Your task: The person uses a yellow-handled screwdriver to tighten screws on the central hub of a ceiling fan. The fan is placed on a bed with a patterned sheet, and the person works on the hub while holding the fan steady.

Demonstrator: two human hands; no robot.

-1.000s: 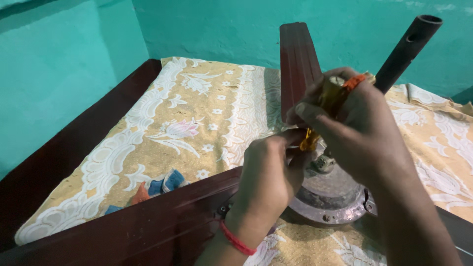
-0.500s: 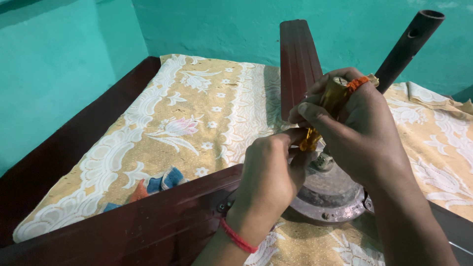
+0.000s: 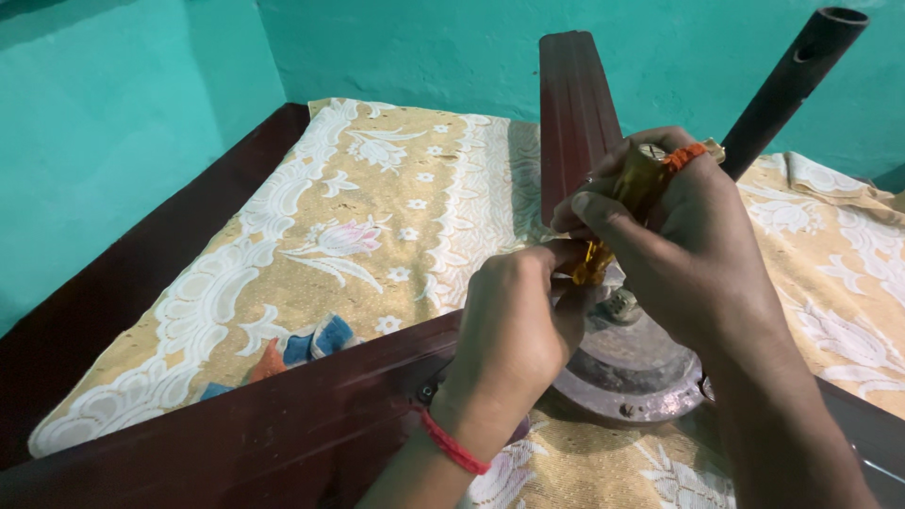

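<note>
Yellow-handled tool point(image 3: 630, 193), prob. a screwdriver, held in right hand point(image 3: 688, 250) grip, tip by left hand point(image 3: 518, 320) fingers.

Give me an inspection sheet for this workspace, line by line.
Surface: bed covered by a yellow and white floral cloth, with a dark wooden frame.
Job's things: ceiling fan lying on the bed; motor housing facing up, dark red blades spread out, down rod tilted upward. Yellow-handled screwdriver over the hub.
Clutter: small blue and orange pieces on the cloth.
Grippers: right hand grips the screwdriver handle; left hand pinches near its tip, red thread on the wrist.
Cables: nothing seen.
Surroundings: teal walls.
</note>
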